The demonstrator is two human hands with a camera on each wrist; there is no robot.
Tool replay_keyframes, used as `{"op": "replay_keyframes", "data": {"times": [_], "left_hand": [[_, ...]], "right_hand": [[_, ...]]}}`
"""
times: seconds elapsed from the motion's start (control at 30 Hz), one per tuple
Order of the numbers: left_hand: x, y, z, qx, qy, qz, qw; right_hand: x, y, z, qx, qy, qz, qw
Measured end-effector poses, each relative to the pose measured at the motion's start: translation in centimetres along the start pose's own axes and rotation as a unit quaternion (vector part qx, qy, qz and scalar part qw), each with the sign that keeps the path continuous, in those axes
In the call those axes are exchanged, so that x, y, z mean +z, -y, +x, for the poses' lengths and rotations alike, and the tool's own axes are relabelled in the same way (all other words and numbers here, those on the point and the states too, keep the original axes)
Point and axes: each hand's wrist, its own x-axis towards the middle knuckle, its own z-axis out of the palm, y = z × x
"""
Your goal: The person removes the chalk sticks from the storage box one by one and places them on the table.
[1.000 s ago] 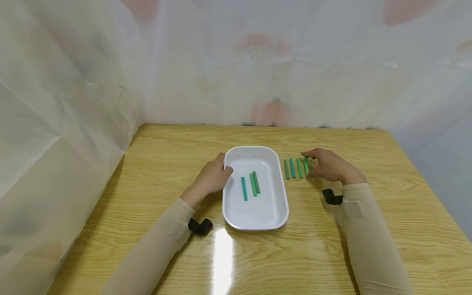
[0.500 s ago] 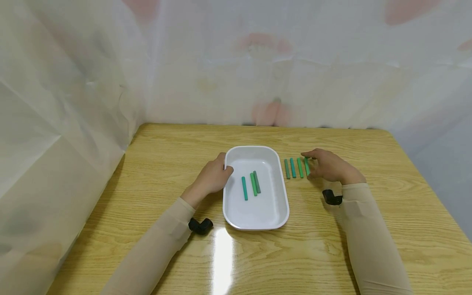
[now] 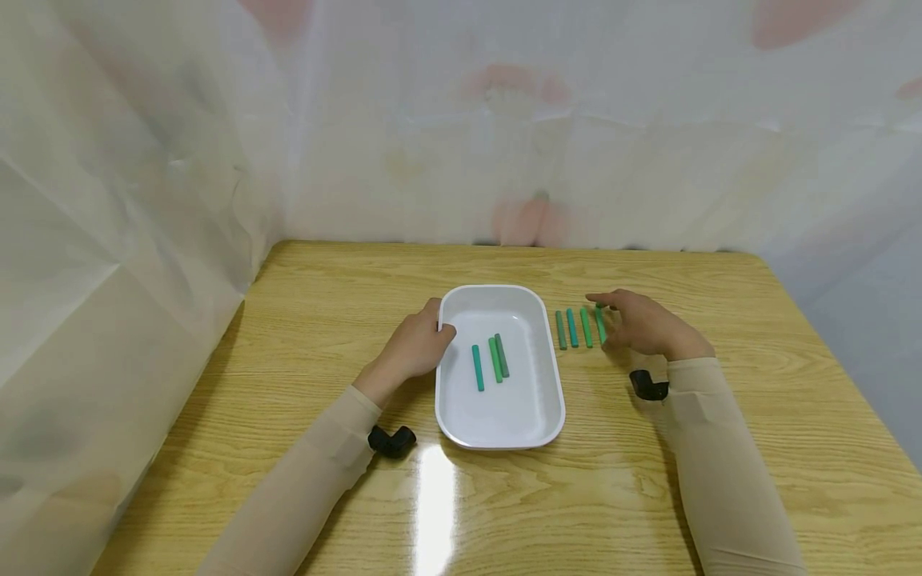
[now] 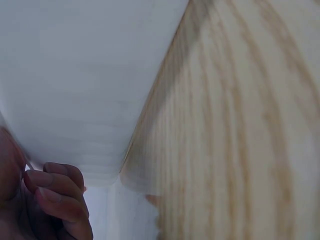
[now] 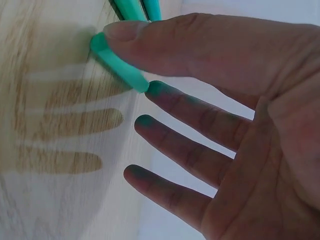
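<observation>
My left hand (image 3: 414, 344) grips the left rim of a white tray (image 3: 446, 416), thumb over the edge. Curled fingers (image 4: 62, 200) show beside the tray's outer wall in the left wrist view. Inside the tray lie a teal chalk stick (image 3: 478, 368), a bright green one (image 3: 495, 360) and a dull green one (image 3: 502, 356). My right hand (image 3: 644, 324) spans the rightmost green chalk stick (image 5: 117, 62) of a row on the table. Its thumb lies at one end and a straight finger by the other. Green dust marks its fingertips (image 5: 145, 121).
Left of that stick in the row lie a bright green chalk stick (image 3: 587, 328), a teal one (image 3: 572, 328) and a dull green one (image 3: 560, 330). The wooden table (image 3: 346, 280) backs onto a pale sheet (image 3: 403, 160), which also hangs along the left side.
The rightmost chalk stick has shifted very slightly right, and a finger of the right hand has straightened a little away from its far end. Left hand and tray hold still.
</observation>
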Motion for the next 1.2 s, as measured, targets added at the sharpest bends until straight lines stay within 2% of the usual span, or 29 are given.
{"op": "replay_keyframes", "data": {"times": [0.8,1.2], "left_hand": [[0.0,0.0,0.0,0.002,0.000,0.005,1.0000],[0.0,0.0,0.0,0.001,0.003,0.001,1.0000]], "right_hand": [[-0.8,1.5,-0.6,-0.017,-0.026,0.003,0.9995],[-1.2,2.7,-1.0,-0.036,-0.039,-0.020,0.9984]]}}
